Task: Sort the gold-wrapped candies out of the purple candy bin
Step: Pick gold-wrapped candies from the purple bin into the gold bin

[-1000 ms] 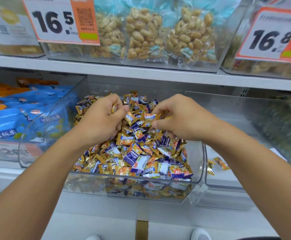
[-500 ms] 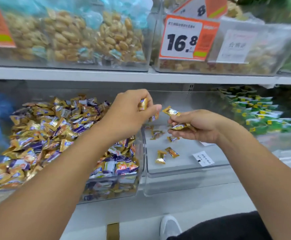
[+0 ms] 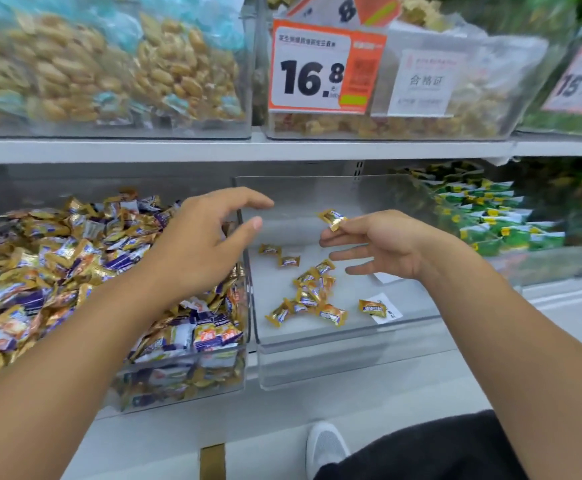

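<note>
We have a single head-worn view, wide-angle, looking forward and down onto a shop shelf from close range. We face the shelving nearly square on, with the clear bin near frame centre and an upper row of bins filling the top edge. Both forearms enter from the lower corners, and a shoe shows at the bottom, so the tilt is steep.
</note>
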A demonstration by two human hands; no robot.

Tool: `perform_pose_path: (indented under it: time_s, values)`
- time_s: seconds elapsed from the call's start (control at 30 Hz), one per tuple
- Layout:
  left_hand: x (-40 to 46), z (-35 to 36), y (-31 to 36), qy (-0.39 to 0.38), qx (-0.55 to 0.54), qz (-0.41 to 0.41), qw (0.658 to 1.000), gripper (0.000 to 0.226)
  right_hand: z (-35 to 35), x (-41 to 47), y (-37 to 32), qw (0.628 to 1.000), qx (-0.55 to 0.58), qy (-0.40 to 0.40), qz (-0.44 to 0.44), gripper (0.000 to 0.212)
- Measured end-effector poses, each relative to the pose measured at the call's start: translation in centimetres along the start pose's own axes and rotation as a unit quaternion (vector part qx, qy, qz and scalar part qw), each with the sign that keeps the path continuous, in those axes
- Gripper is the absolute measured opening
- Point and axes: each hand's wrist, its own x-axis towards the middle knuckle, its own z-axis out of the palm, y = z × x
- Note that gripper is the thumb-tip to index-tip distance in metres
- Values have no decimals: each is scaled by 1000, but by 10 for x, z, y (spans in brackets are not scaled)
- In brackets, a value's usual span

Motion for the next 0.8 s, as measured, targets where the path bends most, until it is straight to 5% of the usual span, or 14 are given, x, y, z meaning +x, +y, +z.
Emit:
perform_pose_path:
  time_s: [0.1, 0.2, 0.33, 0.5, 0.57, 0.63, 0.8]
  values:
    - [-8, -11, -16, -5, 38, -14, 999, 22, 1, -10, -1, 973, -201, 101, -61, 34]
    - [-18, -33, -39, -38, 100, -61, 992, 30, 18, -37, -16, 879, -368, 199, -231, 18]
    - [-40, -56, -62, -84, 131, -102, 983, 42, 97, -66, -56, 809, -355, 69, -464, 19]
    - [-48, -54, -70, -76, 191, -100, 974, 31, 163, -26, -80, 675, -645, 34, -355, 19]
    - [-49, -59, -73, -90, 193, -98, 972, 21, 172, -11, -81, 674, -675, 12, -299, 41]
    - [-51, -63, -74, -94, 190, -118, 970, 29, 179, -3, -82, 677, -685, -24, -269, 41]
    - [-50, -68, -83, -89, 276, -155, 944, 45, 180, 21, -81, 677, -675, -42, -289, 59]
